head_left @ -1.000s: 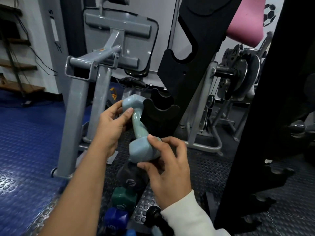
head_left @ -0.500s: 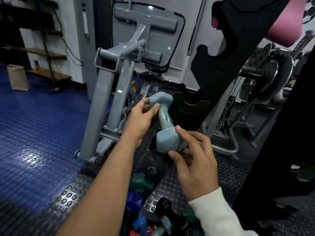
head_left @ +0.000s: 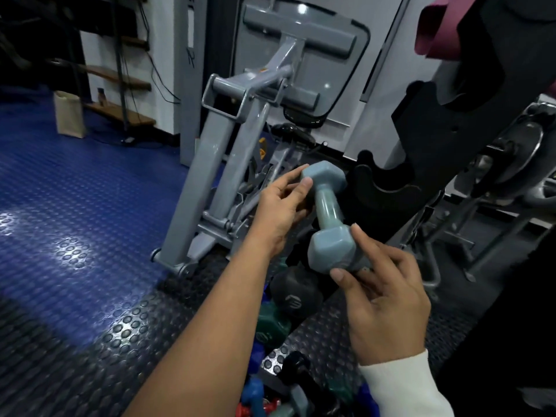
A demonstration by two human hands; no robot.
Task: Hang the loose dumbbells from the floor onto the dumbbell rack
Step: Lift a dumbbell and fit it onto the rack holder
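Dumbbell [head_left: 328,218] held by both hands beside rack cradle [head_left: 388,188].
Left hand [head_left: 282,206] pinches upper head, right hand [head_left: 382,293] lower head; light, rigid, smooth coating; support both heads.

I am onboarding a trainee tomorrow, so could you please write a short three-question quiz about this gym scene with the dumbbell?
1. True or false: the grey-blue dumbbell already sits in the black rack's cradle.
2. Multiple choice: the left hand holds which part of it? A) the far head B) the near head C) nothing
3. Short answer: what lies on the floor directly below the held dumbbell?

Key
1. False; both hands hold it beside the cradle.
2. A; the right hand grips the near head.
3. A row of loose dumbbells, with a black one and a green one nearest.
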